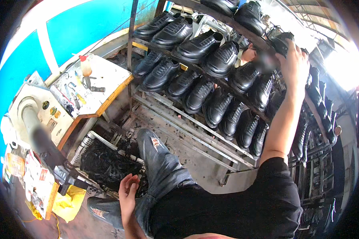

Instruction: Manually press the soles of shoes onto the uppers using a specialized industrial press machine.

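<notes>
Daylight glare upper right (blown out); fisheye-bent, dark rim.

black shoes [195, 47], blue wall [87, 24]

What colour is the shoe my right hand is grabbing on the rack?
Black and glossy; the shoe under the right hand shows best in the head view.

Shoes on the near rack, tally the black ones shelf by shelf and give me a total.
Top shelf shoes: 3, one of them under the right hand
Middle shelf shoes: 6
Lower shelf shoes: 8
Total: 17 that can be counted. The shoes further right are too dark to count.
</notes>
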